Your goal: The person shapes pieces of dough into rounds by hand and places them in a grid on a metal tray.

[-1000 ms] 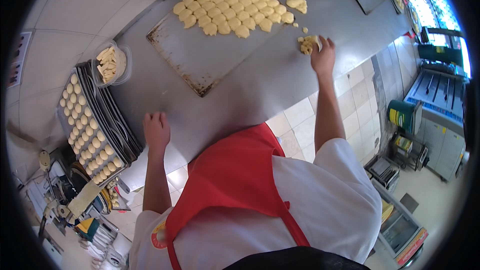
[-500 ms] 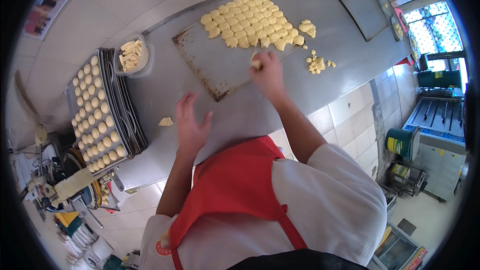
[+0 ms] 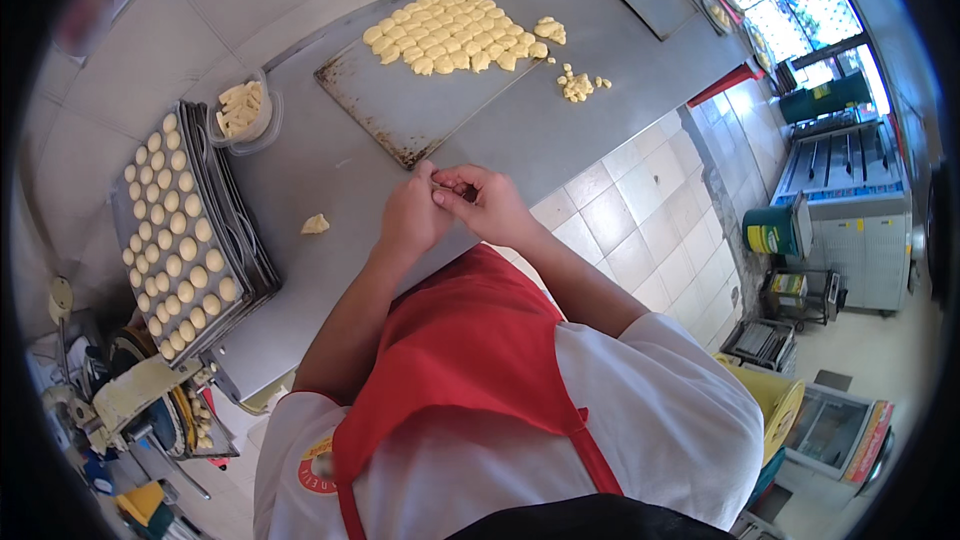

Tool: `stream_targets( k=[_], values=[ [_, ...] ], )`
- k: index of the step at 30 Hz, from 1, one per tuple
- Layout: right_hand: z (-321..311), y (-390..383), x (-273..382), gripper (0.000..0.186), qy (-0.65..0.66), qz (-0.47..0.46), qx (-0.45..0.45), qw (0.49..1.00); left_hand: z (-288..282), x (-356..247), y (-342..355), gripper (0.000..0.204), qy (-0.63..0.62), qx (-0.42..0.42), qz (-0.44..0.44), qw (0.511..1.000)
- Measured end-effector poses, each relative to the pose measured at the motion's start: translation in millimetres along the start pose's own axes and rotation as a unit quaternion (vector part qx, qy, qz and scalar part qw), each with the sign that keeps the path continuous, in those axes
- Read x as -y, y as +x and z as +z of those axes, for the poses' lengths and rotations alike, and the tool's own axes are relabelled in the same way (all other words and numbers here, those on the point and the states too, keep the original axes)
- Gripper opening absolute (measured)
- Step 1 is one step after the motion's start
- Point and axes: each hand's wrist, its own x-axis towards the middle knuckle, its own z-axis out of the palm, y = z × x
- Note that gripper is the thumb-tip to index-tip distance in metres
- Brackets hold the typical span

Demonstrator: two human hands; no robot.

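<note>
While the left hand (image 3: 410,216) and right hand (image 3: 494,206) met, both partly curled with anything pinched between them too hidden to tell, the dough scrap (image 3: 315,225) lay on the desk (image 3: 530,140) at nine o'clock from the left hand, the nearer one.

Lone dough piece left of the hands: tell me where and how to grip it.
Probably pinch the lone dough piece across its middle, from above and its right: it is small, irregular, lies alone on the table, with the left hand on that side.
</note>
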Motion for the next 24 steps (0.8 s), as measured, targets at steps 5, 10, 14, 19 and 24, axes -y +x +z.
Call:
stream_targets(
  k=[5, 10, 14, 19, 24],
  values=[
    [1, 19, -16, 0.016, -0.074, 0.006, 0.011, 0.997, -2, 7, 31, 0.030, 0.114, 0.071, 0.003, 0.991],
    [-27, 60, -18, 0.007, -0.011, -0.041, 0.410, 0.911, -8, 51, 60, 0.044, 0.179, 0.164, -0.095, 0.965],
    [-96, 79, 25, 0.014, 0.180, -0.152, 0.263, 0.935, -49, 80, 55, 0.053, 0.116, 0.011, -0.188, 0.975],
    [-205, 139, -13, 0.024, 0.102, -0.255, -0.369, 0.888, -81, 129, -13, 0.072, 0.182, -0.093, -0.280, 0.938],
    [-191, 121, -231, 0.034, -0.335, 0.129, -0.296, 0.885, -71, 195, -51, 0.056, 0.255, -0.114, -0.323, 0.904]
  ],
)
